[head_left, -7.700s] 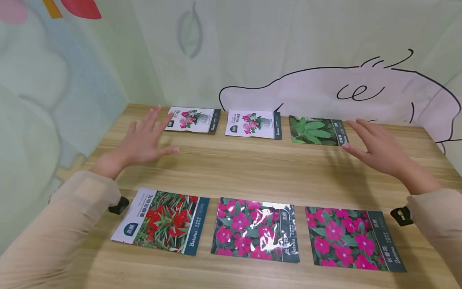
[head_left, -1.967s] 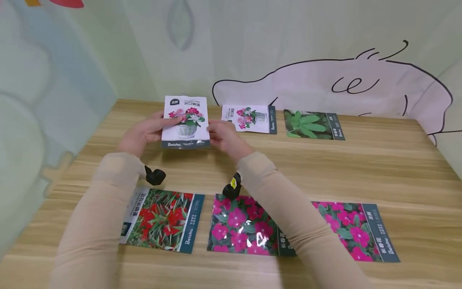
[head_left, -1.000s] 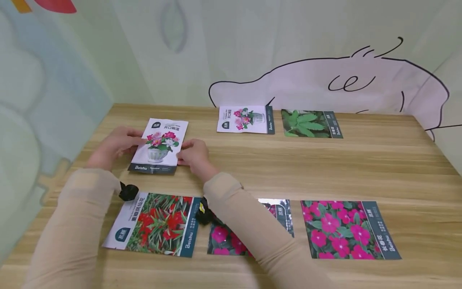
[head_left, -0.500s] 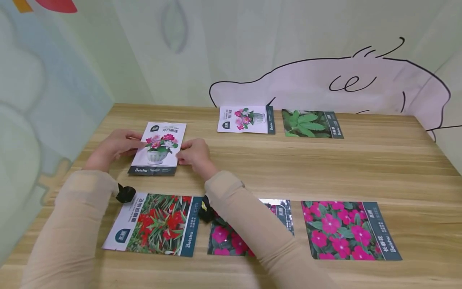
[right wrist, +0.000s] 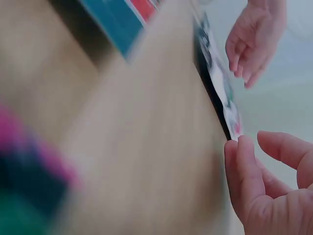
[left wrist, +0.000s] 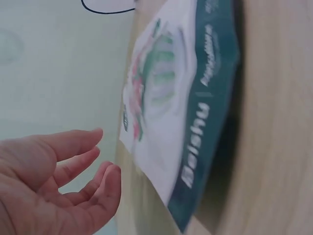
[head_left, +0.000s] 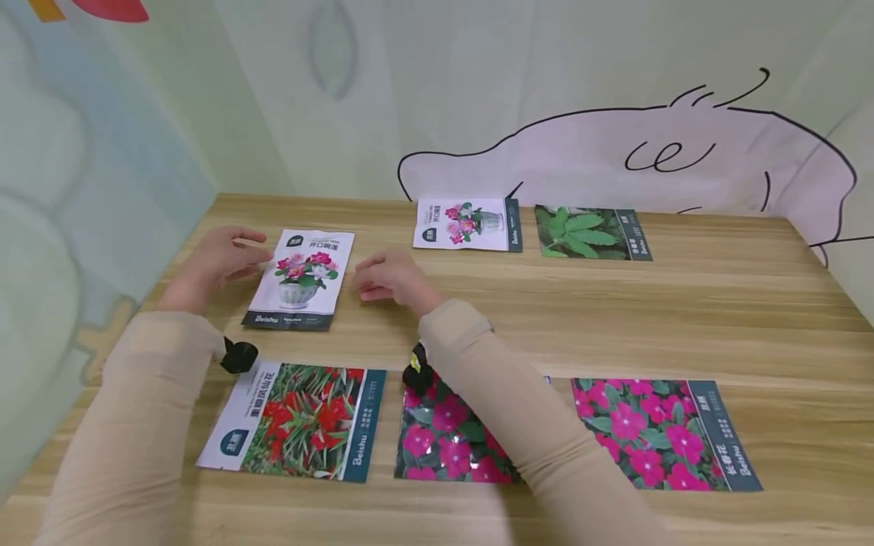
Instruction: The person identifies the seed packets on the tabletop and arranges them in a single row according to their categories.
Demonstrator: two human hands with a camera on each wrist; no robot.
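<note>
A white seed packet (head_left: 300,279) with a potted-flower picture and a dark lower band lies upright-facing on the wooden table at the left. Beside its left edge is my left hand (head_left: 221,262), fingers relaxed and apart from the paper. In the left wrist view, a gap shows between those fingers and the packet (left wrist: 166,98). To the packet's right hovers my right hand (head_left: 396,279), its fingers loosely bent around nothing. The right wrist view has the right hand (right wrist: 269,186) near and the left hand (right wrist: 257,41) beyond the packet.
At the back stand in line another white potted-flower packet (head_left: 467,225) and a green-leaf packet (head_left: 587,233). Along the front lie a red-flower packet (head_left: 300,425) and two pink-flower packets (head_left: 451,447), (head_left: 669,436), the middle one partly under my right forearm. Printed fabric walls (head_left: 464,91) border the table.
The white packet was lifted from the back row, turned upright and laid nearer at the left. Since half a second ago both hands have let go, the right moving away rightward.
</note>
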